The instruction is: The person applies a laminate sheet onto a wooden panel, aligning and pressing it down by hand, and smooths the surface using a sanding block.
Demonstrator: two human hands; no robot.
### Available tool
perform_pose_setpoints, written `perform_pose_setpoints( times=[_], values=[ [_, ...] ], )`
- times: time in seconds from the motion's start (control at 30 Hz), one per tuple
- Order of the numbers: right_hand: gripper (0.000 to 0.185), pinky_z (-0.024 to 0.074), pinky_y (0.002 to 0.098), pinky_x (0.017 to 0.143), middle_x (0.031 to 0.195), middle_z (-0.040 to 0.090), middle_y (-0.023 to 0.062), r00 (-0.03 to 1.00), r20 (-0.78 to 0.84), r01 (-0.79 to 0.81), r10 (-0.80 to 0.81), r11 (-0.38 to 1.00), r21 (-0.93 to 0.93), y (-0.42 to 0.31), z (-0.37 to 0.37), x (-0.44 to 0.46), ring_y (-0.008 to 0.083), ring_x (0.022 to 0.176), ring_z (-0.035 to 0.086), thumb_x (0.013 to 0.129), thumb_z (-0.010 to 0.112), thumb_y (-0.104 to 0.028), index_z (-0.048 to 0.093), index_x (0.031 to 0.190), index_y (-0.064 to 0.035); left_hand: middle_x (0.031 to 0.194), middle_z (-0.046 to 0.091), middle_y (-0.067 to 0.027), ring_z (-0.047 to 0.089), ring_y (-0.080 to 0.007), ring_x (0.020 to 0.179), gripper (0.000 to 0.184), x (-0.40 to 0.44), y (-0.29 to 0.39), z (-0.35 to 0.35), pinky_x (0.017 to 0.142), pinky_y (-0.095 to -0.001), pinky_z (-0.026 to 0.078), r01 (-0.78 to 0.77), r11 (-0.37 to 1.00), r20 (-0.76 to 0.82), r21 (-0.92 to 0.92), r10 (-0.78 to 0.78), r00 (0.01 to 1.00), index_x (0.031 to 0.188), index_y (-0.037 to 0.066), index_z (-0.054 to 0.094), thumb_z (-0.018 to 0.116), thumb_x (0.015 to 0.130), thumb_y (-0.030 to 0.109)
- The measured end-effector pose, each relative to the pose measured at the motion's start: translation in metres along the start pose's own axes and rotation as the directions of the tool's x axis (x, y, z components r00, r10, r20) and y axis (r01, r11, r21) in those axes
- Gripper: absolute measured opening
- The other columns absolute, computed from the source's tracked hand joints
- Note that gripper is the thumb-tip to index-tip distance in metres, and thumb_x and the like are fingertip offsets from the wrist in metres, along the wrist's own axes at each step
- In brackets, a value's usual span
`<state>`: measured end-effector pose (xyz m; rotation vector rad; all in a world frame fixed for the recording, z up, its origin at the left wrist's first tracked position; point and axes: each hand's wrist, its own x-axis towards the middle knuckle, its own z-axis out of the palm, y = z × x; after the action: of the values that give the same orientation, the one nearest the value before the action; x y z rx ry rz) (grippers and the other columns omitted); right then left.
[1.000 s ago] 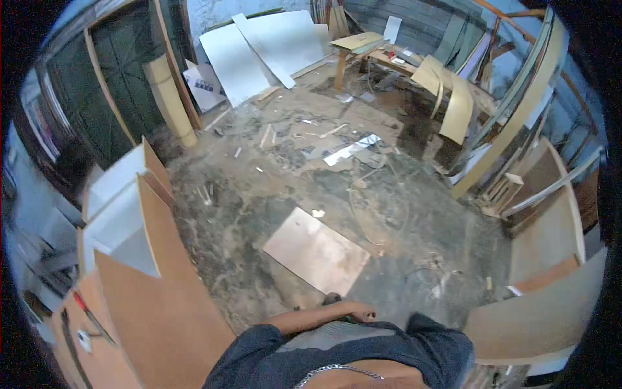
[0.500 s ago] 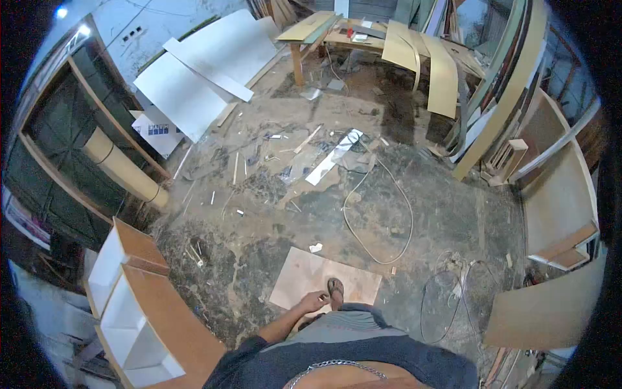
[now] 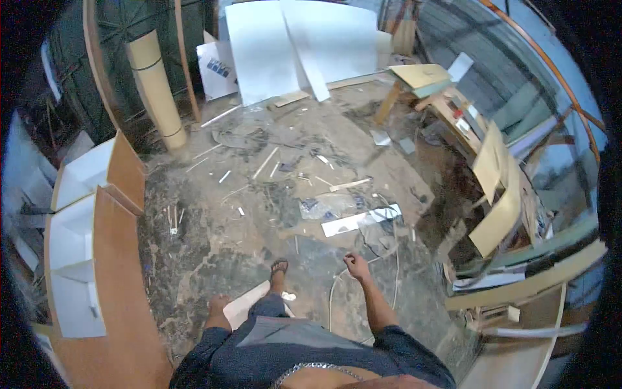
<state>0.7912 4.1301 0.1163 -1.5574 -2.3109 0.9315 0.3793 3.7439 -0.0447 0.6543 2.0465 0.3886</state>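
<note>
My right hand [image 3: 354, 266] is held out ahead of my body over the floor, its fingers curled in and nothing visible in them. Low at my left side, my left hand [image 3: 219, 302] is small and blurred, so its fingers cannot be made out. Between the two, my sandalled foot [image 3: 278, 268] is on the dusty floor. A flat pale board [image 3: 247, 306] lies beside my leg, partly hidden by my body. Beyond my right hand lies a long white strip [image 3: 363, 220], near crumpled clear plastic [image 3: 319, 207].
Orange-brown cabinets with white insides [image 3: 116, 272] stand at left. A loop of cable [image 3: 331, 295] lies near my right arm. Scattered offcuts cover the floor ahead. Large white sheets [image 3: 265, 55] lean at the back; a workbench [image 3: 447, 110] and curved panels are at right.
The view has turned and moved forward past the board, which now shows beside my leg. My right hand has come into view; my left hand has swung back to my side.
</note>
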Motion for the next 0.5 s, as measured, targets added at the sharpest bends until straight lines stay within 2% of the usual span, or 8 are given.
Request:
perform_pose_setpoints(
  times=[0.17,0.23,0.27,0.3,0.33,0.37,0.43,0.5],
  values=[
    [0.045,0.0549,0.0442,0.086,0.097,0.074,0.0205,0.959,0.214,-0.176,0.185,0.983,-0.058,0.058,0.059,0.075,0.0349,0.091,0.072,0.086,0.071,-0.042,0.072,0.115,-0.0082,0.116,0.068,-0.0225,0.066,-0.0396,0.097,0.042,0.106,0.109,-0.054,0.089,-0.0492,0.051,-0.082,0.996,0.026,0.036,0.081,0.996,0.119,-0.002,0.063,0.054,0.098,0.033],
    [0.046,0.0537,0.0485,0.089,0.11,0.073,0.0177,0.66,0.445,-0.717,0.605,0.685,0.131,0.041,0.062,0.077,0.0365,0.103,0.069,0.086,0.072,-0.039,0.069,0.121,-0.0083,0.114,0.068,-0.0226,0.066,-0.0398,0.095,0.041,0.164,0.156,-0.067,0.087,-0.0497,0.051,-0.179,0.98,0.031,0.084,0.177,0.984,0.116,-0.003,0.064,0.053,0.098,0.033],
    [0.051,0.0512,0.0513,0.092,0.117,0.07,0.0157,0.793,0.495,-0.266,0.355,0.933,-0.243,0.068,0.079,0.086,0.0355,0.111,0.065,0.087,0.072,-0.04,0.066,0.125,-0.0081,0.113,0.069,-0.0227,0.067,-0.04,0.094,0.041,0.192,0.187,-0.074,0.086,-0.0499,0.051,-0.233,0.967,0.042,0.104,0.23,0.972,0.115,-0.003,0.065,0.053,0.098,0.032],
    [0.055,0.0487,0.0542,0.096,0.123,0.067,0.0136,0.751,0.654,0.311,0.09,0.826,-0.47,0.099,0.093,0.082,0.0344,0.118,0.062,0.087,0.073,-0.042,0.063,0.129,-0.0079,0.112,0.069,-0.0227,0.067,-0.0401,0.093,0.041,0.216,0.218,-0.08,0.085,-0.0502,0.051,-0.291,0.948,0.065,0.13,0.285,0.956,0.113,-0.004,0.065,0.053,0.097,0.032],
    [0.054,0.049,0.0535,0.095,0.122,0.068,0.0137,0.752,0.648,0.25,0.12,0.858,-0.449,0.107,0.092,0.073,0.034,0.116,0.062,0.088,0.073,-0.041,0.063,0.129,-0.0076,0.111,0.069,-0.0228,0.067,-0.0402,0.092,0.04,0.237,0.244,-0.086,0.084,-0.0504,0.052,-0.354,0.92,0.105,0.168,0.341,0.934,0.112,-0.004,0.066,0.053,0.097,0.031],
    [0.053,0.0493,0.0528,0.093,0.121,0.068,0.0138,0.762,0.584,-0.041,0.28,0.921,-0.387,0.104,0.089,0.074,0.0336,0.114,0.062,0.088,0.072,-0.041,0.064,0.128,-0.0072,0.11,0.07,-0.0228,0.067,-0.0403,0.091,0.04,0.255,0.27,-0.091,0.083,-0.0506,0.052,-0.436,0.877,0.165,0.201,0.408,0.898,0.111,-0.005,0.066,0.053,0.097,0.031],
    [0.052,0.0499,0.0514,0.091,0.12,0.068,0.0141,0.686,0.462,-0.53,0.563,0.821,-0.213,0.081,0.07,0.084,0.0327,0.11,0.063,0.088,0.072,-0.039,0.064,0.127,-0.0065,0.108,0.07,-0.0229,0.067,-0.0405,0.089,0.04,0.286,0.326,-0.103,0.081,-0.0511,0.052,-0.648,0.71,0.306,0.274,0.575,0.759,0.108,-0.006,0.067,0.052,0.097,0.03],
    [0.05,0.0506,0.0501,0.088,0.118,0.069,0.0143,0.619,0.404,-0.708,0.673,0.701,-0.083,0.06,0.055,0.11,0.0319,0.107,0.064,0.088,0.071,-0.038,0.064,0.126,-0.0059,0.109,0.071,-0.0218,0.067,-0.0392,0.093,0.038,0.312,0.409,-0.113,0.083,-0.0492,0.052,-0.502,0.861,0.255,0.082,0.469,0.845,0.11,-0.003,0.068,0.053,0.097,0.029]
  ],
)
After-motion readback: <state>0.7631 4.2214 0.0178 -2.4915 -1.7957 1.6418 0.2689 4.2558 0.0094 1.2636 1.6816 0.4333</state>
